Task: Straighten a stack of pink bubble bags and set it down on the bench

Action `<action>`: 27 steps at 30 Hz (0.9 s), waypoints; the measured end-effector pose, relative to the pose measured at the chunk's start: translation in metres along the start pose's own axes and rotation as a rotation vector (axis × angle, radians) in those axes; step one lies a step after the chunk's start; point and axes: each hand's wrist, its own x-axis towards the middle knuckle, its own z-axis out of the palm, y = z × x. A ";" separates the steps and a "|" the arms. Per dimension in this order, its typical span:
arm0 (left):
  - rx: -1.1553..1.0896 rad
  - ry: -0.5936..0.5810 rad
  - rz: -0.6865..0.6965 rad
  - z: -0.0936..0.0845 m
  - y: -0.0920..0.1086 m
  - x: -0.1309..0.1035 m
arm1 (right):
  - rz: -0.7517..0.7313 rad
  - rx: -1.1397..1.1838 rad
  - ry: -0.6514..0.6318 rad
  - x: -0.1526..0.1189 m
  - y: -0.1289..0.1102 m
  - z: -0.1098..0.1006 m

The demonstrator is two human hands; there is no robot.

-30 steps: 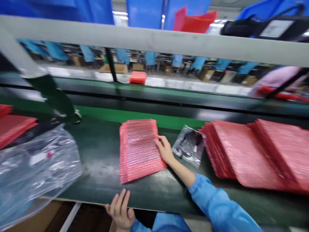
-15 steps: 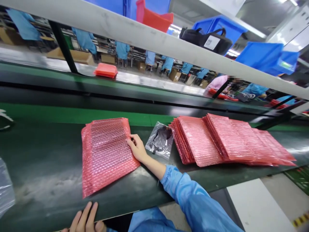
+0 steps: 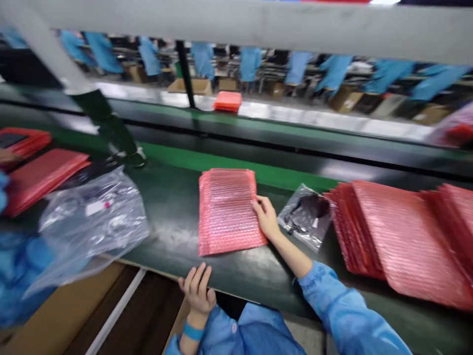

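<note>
A small stack of pink bubble-wrap bags lies on the dark green belt in front of me. My right hand rests on the stack's right edge, fingers pinching the top bag. My left hand hangs at the belt's near edge, fingers loosely apart, holding nothing. Just right of my right hand lies a clear packet with a black item inside. Both my sleeves are blue.
A long fanned pile of pink bubble bags covers the belt at right. A big clear plastic bag drapes over the near edge at left, beside red stacks. A grey shelf beam crosses overhead. A red stack sits on the far conveyor.
The view swung back to the left, bringing the clear plastic bag and left red stacks into sight. My right hand stays on the stack's edge; my left hand stays at the belt's near edge.
</note>
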 end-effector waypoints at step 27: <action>0.146 0.174 -0.020 0.050 0.011 0.014 | 0.194 -0.257 0.023 0.047 0.006 -0.030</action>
